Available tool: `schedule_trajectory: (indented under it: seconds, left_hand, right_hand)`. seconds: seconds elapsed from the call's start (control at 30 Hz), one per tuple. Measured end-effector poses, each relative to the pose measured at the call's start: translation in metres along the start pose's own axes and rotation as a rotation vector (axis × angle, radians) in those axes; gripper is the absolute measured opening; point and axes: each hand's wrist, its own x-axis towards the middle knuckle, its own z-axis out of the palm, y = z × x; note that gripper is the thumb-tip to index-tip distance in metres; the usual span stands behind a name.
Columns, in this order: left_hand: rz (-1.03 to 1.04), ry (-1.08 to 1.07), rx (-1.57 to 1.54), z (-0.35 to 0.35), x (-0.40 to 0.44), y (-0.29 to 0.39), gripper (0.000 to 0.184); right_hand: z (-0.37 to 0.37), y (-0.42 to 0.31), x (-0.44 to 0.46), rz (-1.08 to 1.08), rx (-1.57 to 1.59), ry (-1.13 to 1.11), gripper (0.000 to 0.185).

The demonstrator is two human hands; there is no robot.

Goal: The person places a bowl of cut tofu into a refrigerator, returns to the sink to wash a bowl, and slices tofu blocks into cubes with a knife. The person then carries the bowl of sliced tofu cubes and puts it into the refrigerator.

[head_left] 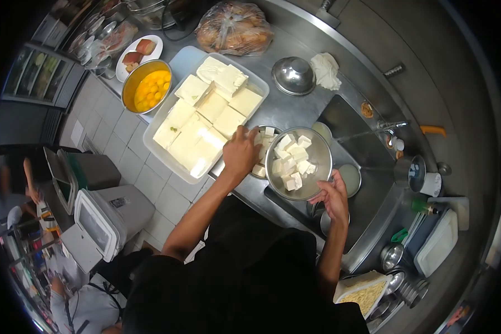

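Note:
My right hand (pixel 332 197) grips the lower right rim of a steel bowl (pixel 272 177) holding white tofu cubes (pixel 293 161). This bowl is tilted over the sink's near left edge and partly covers a second steel bowl (pixel 256 173), which also has tofu cubes (pixel 269 132) in it. Curled at the left rim of that second bowl is my left hand (pixel 242 151); some of its fingertips are hidden. Just left of it stands a clear plastic tub (pixel 152 133) filled with large tofu blocks (pixel 195 133).
Beyond the tub are a bowl of egg yolks (pixel 152 91), a plate (pixel 158 43) with reddish-brown food and a bagged brown food (pixel 235 29). An upturned steel bowl (pixel 294 75) sits by a white cloth (pixel 325 71). Water runs from the tap (pixel 394 126) into the sink (pixel 339 114). Another person (pixel 86 303) is lower left.

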Motion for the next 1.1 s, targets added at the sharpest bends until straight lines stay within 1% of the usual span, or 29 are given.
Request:
schedule_trajectory:
  seconds: [0.03, 0.07, 0.13, 0.17, 0.2, 0.27, 0.3, 0.37, 0.4, 0.5, 0.63, 0.7, 0.8, 0.83, 0.9, 0.93, 1.0, 1.1]
  left_hand:
    - [-0.026, -0.043, 0.036, 0.000, 0.004, 0.001, 0.041]
    - [-0.037, -0.043, 0.038, -0.001, 0.006, 0.000, 0.041]
    - [-0.012, -0.135, 0.109, -0.004, 0.011, 0.000, 0.038]
    - [0.010, -0.122, 0.100, -0.004, 0.011, 0.001, 0.033]
    - [0.006, -0.125, 0.097, -0.001, 0.010, -0.001, 0.033]
    - [0.243, -0.103, -0.042, 0.003, 0.011, -0.002, 0.033]
    - [0.245, -0.110, -0.046, 0.005, 0.013, -0.003, 0.033]
    - [0.448, -0.173, -0.227, -0.004, 0.025, 0.004, 0.033]
    - [0.450, -0.177, -0.232, 0.000, 0.029, 0.004, 0.033]
    - [0.513, -0.309, -0.234, 0.015, 0.041, -0.002, 0.031]
    - [0.442, -0.325, -0.215, 0.015, 0.037, 0.003, 0.031]
    - [0.448, -0.265, -0.178, 0.018, 0.032, 0.001, 0.031]
    - [0.435, -0.269, -0.228, -0.007, 0.029, 0.002, 0.032]
    - [0.434, -0.272, -0.231, -0.019, 0.023, 0.002, 0.032]
    - [0.093, -0.301, -0.254, -0.040, 0.012, -0.001, 0.032]
    - [0.094, -0.303, -0.254, -0.039, 0.007, -0.002, 0.032]
    - [0.004, -0.109, -0.192, -0.031, -0.003, -0.007, 0.033]
    - [0.036, -0.159, -0.217, -0.017, -0.008, -0.008, 0.033]
  right_hand:
    - [-0.001, -0.001, -0.001, -0.002, 0.013, 0.015, 0.029]
    - [-0.003, -0.001, -0.004, -0.003, 0.027, 0.033, 0.031]
    - [-0.010, -0.004, -0.013, -0.019, 0.014, 0.067, 0.031]
    - [-0.013, -0.006, -0.018, -0.043, 0.007, 0.109, 0.031]
    - [-0.018, -0.007, -0.021, -0.039, 0.005, 0.110, 0.031]
    - [-0.025, -0.009, -0.027, -0.069, 0.000, 0.157, 0.031]
    - [-0.027, -0.010, -0.028, -0.066, 0.001, 0.164, 0.031]
    - [-0.029, -0.011, -0.031, -0.066, -0.004, 0.183, 0.029]
    - [-0.029, -0.013, -0.032, -0.065, -0.004, 0.190, 0.029]
    - [-0.024, -0.013, -0.034, -0.060, -0.006, 0.182, 0.032]
    - [-0.018, -0.012, -0.033, -0.061, 0.024, 0.183, 0.032]
    - [-0.017, -0.010, -0.033, -0.057, 0.020, 0.178, 0.033]
    - [-0.019, -0.009, -0.031, -0.041, 0.012, 0.158, 0.034]
    - [-0.018, -0.009, -0.032, -0.039, 0.009, 0.154, 0.030]
    - [-0.016, -0.012, -0.030, -0.044, 0.007, 0.152, 0.027]
    - [-0.014, -0.012, -0.030, -0.041, -0.001, 0.147, 0.027]
    - [-0.008, -0.012, -0.023, -0.040, -0.009, 0.139, 0.027]
    - [0.004, -0.008, -0.005, -0.036, -0.022, 0.063, 0.028]
